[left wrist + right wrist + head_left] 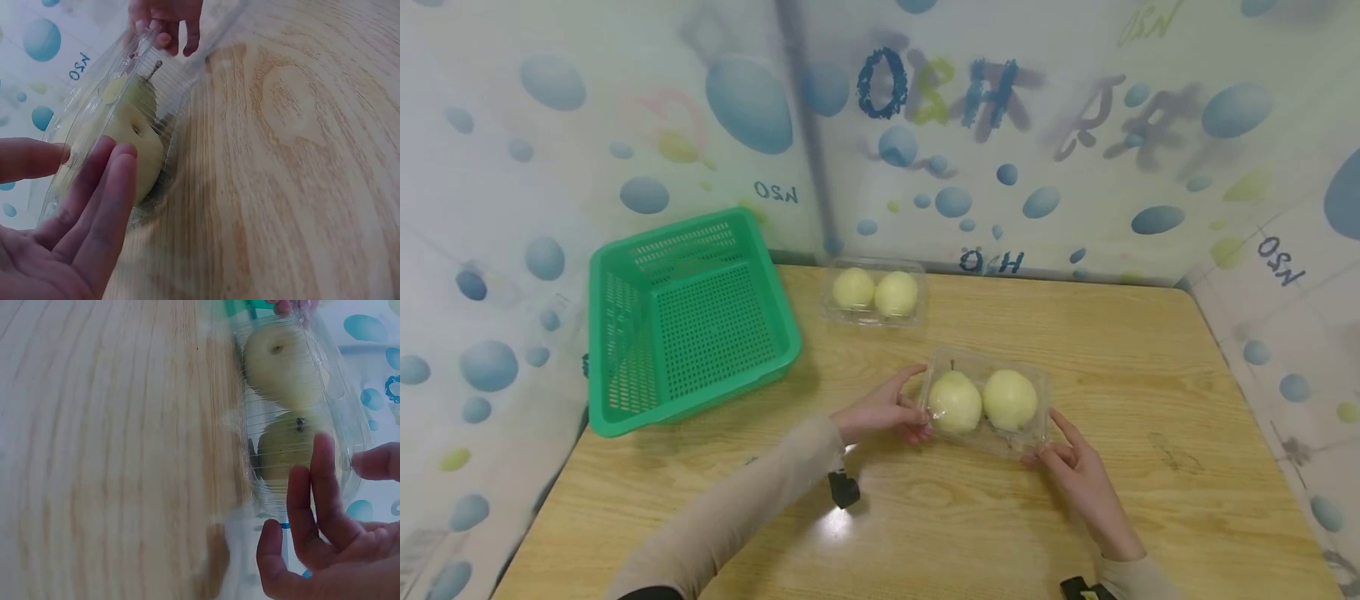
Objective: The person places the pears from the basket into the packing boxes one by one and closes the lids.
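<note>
A clear plastic clamshell box (987,442) holds two pale yellow-green pears (955,402) side by side, and one has a dark stem. At the box's left end, my left hand (883,408) pinches the rim between thumb and fingers. My right hand (1078,479) pinches the opposite end near the lower right corner. In the left wrist view, the left fingers (103,206) lie along the side wall with the thumb at the lid's edge. The right wrist view has the right thumb (378,461) on the rim and fingertips against the side.
Behind stands another clear box (872,319) with two pears (897,294) in it. A green perforated basket (692,408) sits at the left of the wooden table (940,533). Patterned sheets (985,208) with blue drops enclose the back and sides.
</note>
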Demonstrator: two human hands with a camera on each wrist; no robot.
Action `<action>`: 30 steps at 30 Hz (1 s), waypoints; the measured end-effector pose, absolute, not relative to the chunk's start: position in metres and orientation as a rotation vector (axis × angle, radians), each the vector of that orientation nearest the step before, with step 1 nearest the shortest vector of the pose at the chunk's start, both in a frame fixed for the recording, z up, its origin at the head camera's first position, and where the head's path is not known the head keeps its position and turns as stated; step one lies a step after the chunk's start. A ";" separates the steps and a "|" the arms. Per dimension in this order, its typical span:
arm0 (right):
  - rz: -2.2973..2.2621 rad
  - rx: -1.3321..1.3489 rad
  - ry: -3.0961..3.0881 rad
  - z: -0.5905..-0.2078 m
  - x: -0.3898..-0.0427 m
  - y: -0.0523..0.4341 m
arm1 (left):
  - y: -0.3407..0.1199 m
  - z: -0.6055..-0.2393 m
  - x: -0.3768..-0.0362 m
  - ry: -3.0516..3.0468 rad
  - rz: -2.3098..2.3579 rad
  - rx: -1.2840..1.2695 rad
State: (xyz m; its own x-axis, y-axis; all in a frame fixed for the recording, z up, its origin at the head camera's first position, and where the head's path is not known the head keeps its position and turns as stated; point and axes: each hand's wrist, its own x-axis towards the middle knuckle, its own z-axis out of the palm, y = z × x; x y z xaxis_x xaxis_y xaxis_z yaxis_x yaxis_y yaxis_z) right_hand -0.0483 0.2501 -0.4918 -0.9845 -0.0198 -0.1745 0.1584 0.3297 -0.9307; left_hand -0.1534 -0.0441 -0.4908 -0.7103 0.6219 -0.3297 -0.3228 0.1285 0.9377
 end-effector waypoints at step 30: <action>-2.082 0.325 2.187 -0.488 -0.050 0.241 | -0.039 -0.486 -0.151 1.585 1.836 0.103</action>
State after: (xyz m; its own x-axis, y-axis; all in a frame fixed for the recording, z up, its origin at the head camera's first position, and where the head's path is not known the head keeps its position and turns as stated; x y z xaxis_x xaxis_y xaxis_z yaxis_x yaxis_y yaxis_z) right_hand -0.0503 0.2413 -0.4876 -0.9717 0.0821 -0.2217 0.2255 0.0398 -0.9734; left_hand -0.1512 -0.0393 -0.4860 -0.7528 0.5437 -0.3711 -0.4464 -0.0073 0.8948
